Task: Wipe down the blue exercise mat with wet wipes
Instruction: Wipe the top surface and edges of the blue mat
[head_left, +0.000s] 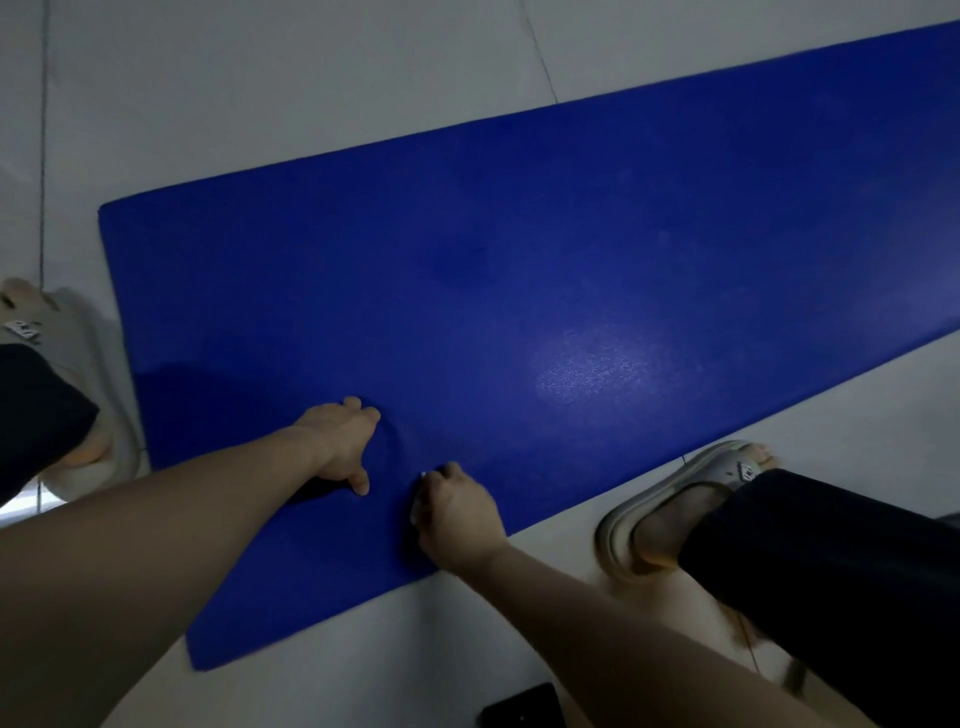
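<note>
Blue mat (571, 260), white wipe (424, 474), pale slippers (623, 527) flanking

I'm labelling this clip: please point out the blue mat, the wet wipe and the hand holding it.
blue mat (519, 234), head view, bare middle of its surface.
wet wipe (423, 474), head view, white scrap showing at the fingertips.
right hand (460, 514), head view, back of the hand.

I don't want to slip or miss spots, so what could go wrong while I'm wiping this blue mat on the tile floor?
The mat lies on smooth tile, and your left hand leans on it, so it may slide. The wipe is bunched almost out of sight in your right hand, so strokes may be narrow and leave patches.
</note>
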